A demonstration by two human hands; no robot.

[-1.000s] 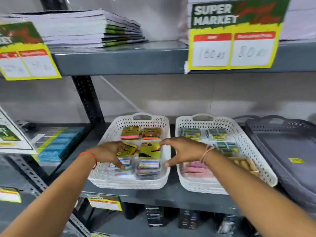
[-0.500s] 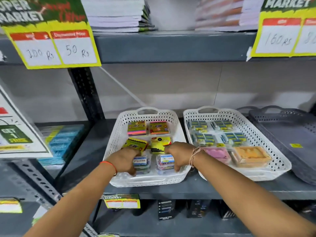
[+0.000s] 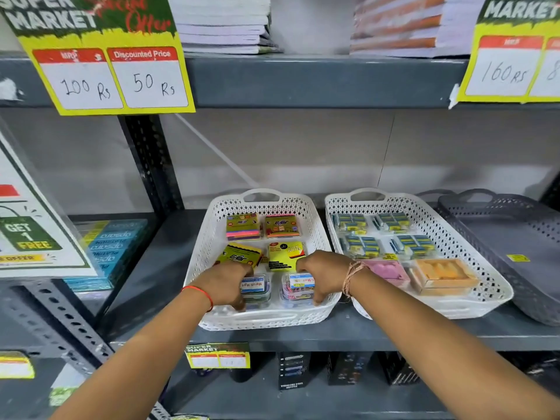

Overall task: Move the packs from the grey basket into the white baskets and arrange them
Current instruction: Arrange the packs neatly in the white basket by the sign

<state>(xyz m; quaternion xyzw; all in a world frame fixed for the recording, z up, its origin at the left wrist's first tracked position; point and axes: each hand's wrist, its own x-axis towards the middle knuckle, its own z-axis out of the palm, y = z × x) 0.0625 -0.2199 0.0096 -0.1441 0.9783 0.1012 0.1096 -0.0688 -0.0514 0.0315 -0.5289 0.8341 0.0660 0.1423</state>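
Two white baskets stand side by side on the grey shelf. The left white basket (image 3: 212, 231) holds several sticky-note packs (image 3: 243, 226) at the back and two clear boxes of clips at the front. My left hand (image 3: 225, 284) grips the left clear box (image 3: 256, 291). My right hand (image 3: 324, 272) grips the right clear box (image 3: 298, 291). The right white basket (image 3: 485, 268) holds several blue-yellow packs (image 3: 360, 245), a pink box (image 3: 389, 271) and an orange box (image 3: 444, 275). The grey basket (image 3: 485, 219) at the far right shows only a yellow sticker inside.
A shelf above carries stacked notebooks (image 3: 224, 22) and hanging price signs (image 3: 109, 77). A dark upright post (image 3: 148, 165) stands left of the baskets. Blue boxes (image 3: 112, 250) lie on the left bay. Dark packs (image 3: 294, 371) stand on the shelf below.
Both hands moved down from the middle packs to the two clear boxes at the front of the left white basket and closed on them. The camera view shifted right and nearer.
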